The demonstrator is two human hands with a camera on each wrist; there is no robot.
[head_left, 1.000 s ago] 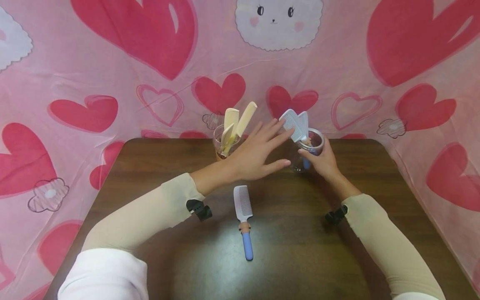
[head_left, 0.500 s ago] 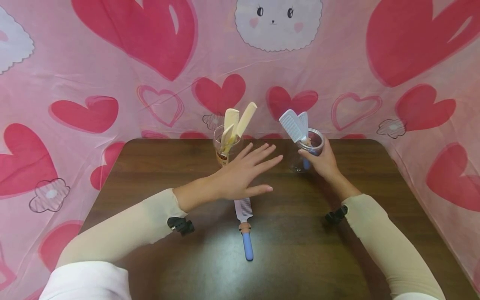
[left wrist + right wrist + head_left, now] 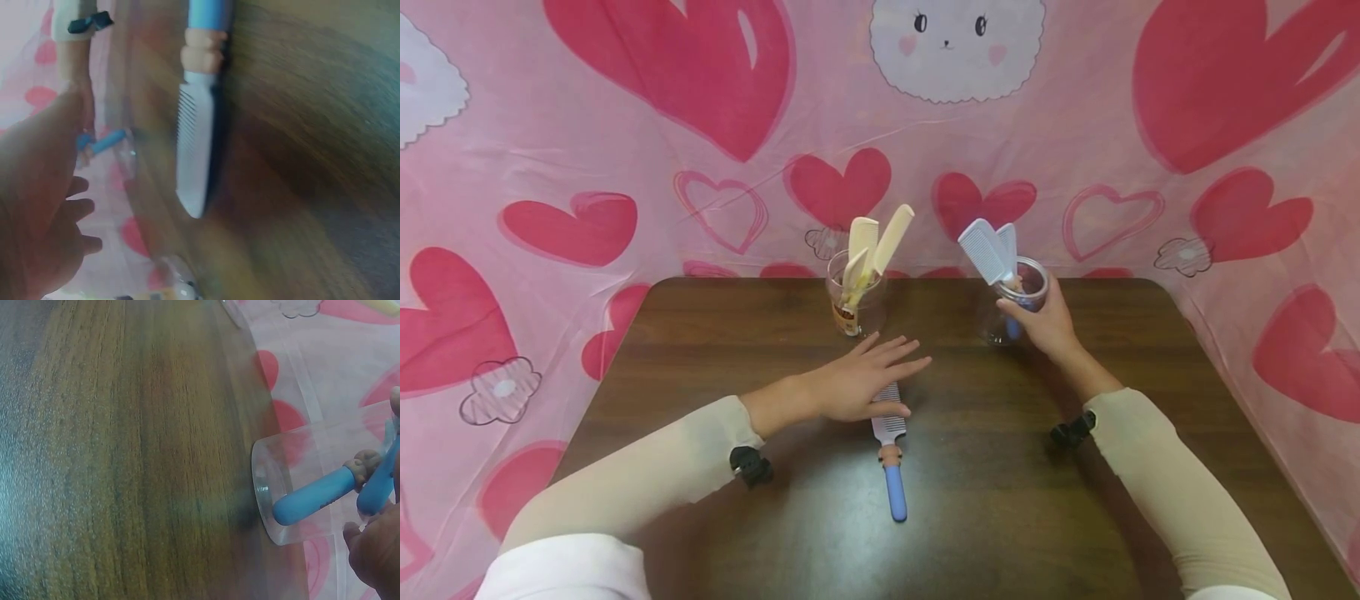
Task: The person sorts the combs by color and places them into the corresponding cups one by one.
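Blue-handled comb (image 3: 887,442) is lying flat on the brown surface (image 3: 700,350), teeth end tucked under the left hand (image 3: 850,385), whose fingers are lying straight and apart, not gripping. Right hand (image 3: 1047,321) is curling round the clear jar (image 3: 1011,312) holding two matching combs. My guess: a flat comb's hard to pinch, so it's probably sliding away.
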